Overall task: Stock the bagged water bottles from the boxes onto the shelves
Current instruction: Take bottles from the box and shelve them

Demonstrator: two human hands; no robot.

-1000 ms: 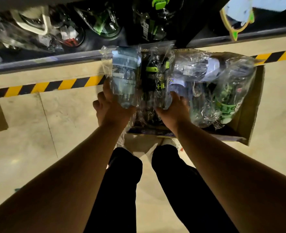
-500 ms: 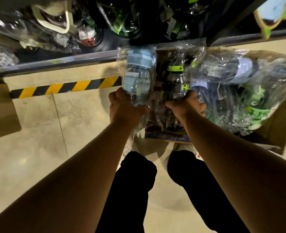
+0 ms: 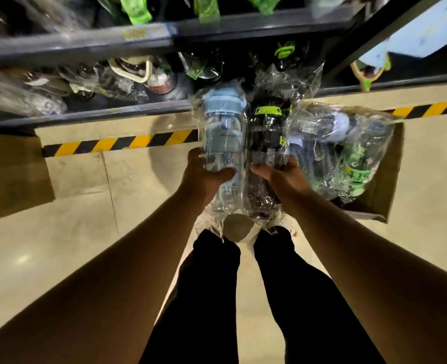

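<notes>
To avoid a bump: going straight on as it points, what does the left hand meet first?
Likely the shelf rail; the blue bottle in the left hand would touch it first. Depth is unclear.

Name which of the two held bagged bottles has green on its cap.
The black bottle, gripped by the right hand; the left hand holds a clear bottle with a pale blue lid.

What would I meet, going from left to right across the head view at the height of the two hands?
Brown box → left hand → blue bottle → black bottle → right hand → open box.
</notes>
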